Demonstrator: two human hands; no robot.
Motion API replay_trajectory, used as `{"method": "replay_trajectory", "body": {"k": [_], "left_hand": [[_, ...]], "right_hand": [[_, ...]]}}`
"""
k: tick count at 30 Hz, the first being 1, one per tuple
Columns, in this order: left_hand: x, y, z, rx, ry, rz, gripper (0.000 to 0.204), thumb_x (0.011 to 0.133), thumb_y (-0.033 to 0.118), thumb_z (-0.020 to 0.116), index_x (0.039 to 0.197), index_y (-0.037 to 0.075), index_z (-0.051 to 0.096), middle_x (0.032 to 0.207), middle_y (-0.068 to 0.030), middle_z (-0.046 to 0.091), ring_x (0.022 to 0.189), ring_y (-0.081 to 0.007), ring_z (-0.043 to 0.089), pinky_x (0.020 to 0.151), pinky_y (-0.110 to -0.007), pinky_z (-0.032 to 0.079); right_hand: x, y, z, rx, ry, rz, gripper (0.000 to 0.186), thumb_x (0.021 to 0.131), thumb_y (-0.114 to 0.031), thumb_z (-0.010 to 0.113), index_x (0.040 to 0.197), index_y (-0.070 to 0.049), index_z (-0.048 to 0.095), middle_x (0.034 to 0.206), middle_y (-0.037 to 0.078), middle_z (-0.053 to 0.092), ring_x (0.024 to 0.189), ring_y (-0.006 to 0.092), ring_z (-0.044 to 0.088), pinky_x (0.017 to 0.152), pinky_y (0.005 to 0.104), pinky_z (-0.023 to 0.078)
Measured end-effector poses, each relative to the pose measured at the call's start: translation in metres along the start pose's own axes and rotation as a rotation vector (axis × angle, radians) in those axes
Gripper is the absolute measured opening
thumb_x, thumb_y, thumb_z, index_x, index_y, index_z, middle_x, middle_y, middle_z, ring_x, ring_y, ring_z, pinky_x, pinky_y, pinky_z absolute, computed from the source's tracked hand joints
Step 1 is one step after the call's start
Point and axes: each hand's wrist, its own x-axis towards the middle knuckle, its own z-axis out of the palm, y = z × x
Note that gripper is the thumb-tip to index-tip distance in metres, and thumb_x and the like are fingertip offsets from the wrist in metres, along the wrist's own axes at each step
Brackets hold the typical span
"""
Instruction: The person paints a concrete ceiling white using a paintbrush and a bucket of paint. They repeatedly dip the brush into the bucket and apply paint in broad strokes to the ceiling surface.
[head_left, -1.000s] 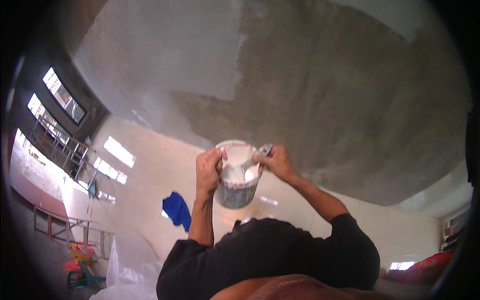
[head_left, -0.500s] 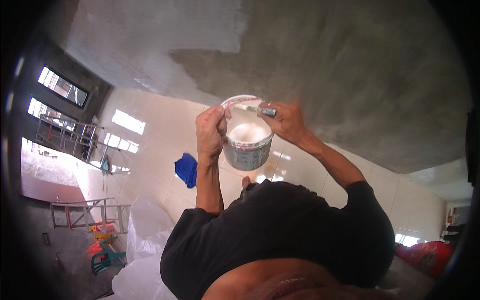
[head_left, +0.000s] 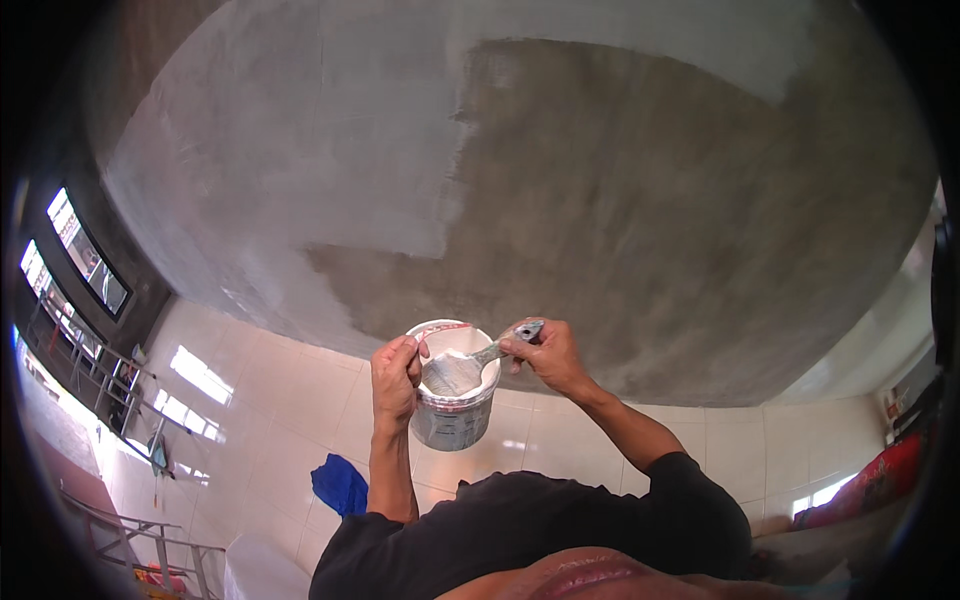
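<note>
The right hand point(head_left: 548, 356) pinches a paintbrush point(head_left: 470, 366) by its handle, bristles inside the small bucket point(head_left: 455, 400), which the left hand point(head_left: 396, 378) clasps by the rim against the half-coated grey wall point(head_left: 620, 200). An overloaded brush would likely drip onto the tiled floor point(head_left: 290, 400); the bucket's fill level seems low, though hard to judge.

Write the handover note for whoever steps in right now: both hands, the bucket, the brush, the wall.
Left hand: grips the rim of the small paint bucket, held up in front of the wall.
Right hand: holds the brush by its handle, bristles lying in the bucket's mouth.
Wall: upper and left parts coated pale grey; the wide darker patch in the middle and right is bare.
Blue cloth lies on the tiled floor.
Left: coat the dark patch.
</note>
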Motion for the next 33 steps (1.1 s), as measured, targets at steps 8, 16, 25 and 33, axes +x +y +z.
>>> {"method": "replay_trajectory", "body": {"k": [8,16,25,33], "left_hand": [[0.001,-0.016,-0.007,-0.001,0.065,0.052,0.027,0.095,0.018,0.048,0.076,0.002,0.058,0.050,0.0099,0.032,0.041,-0.0011,0.021,0.038,-0.022,0.015],[0.001,-0.023,-0.003,0.053,0.164,0.061,0.026,0.094,0.018,0.050,0.075,0.003,0.058,0.050,0.0094,0.033,0.041,-0.0012,0.022,0.039,-0.022,0.015],[0.003,-0.018,0.001,0.036,0.198,0.060,0.028,0.095,0.017,0.050,0.073,0.002,0.057,0.049,0.0087,0.033,0.040,-0.0012,0.021,0.038,-0.021,0.014],[0.006,-0.024,-0.009,-0.007,0.147,0.059,0.027,0.095,0.018,0.050,0.075,0.001,0.057,0.049,0.0086,0.033,0.039,-0.0012,0.021,0.037,-0.021,0.014]], "right_hand": [[0.023,-0.056,-0.106,0.087,0.551,-0.354,0.011,0.083,-0.012,0.071,0.085,-0.002,0.068,0.067,0.002,0.066,0.051,0.0064,0.058,0.042,0.0190,0.035],[0.193,-0.141,-0.177,0.218,0.702,-0.791,0.006,0.083,-0.005,0.072,0.082,-0.001,0.067,0.066,0.003,0.064,0.051,0.0075,0.056,0.042,0.0209,0.041],[0.273,-0.170,-0.188,0.055,0.867,-0.925,0.015,0.078,-0.006,0.076,0.077,0.004,0.065,0.067,0.007,0.066,0.052,0.0132,0.062,0.046,0.0270,0.052],[0.156,-0.183,-0.341,-0.292,1.247,-0.885,0.018,0.080,-0.014,0.077,0.080,0.001,0.068,0.070,0.006,0.069,0.055,0.0133,0.065,0.049,0.0249,0.049]]}}
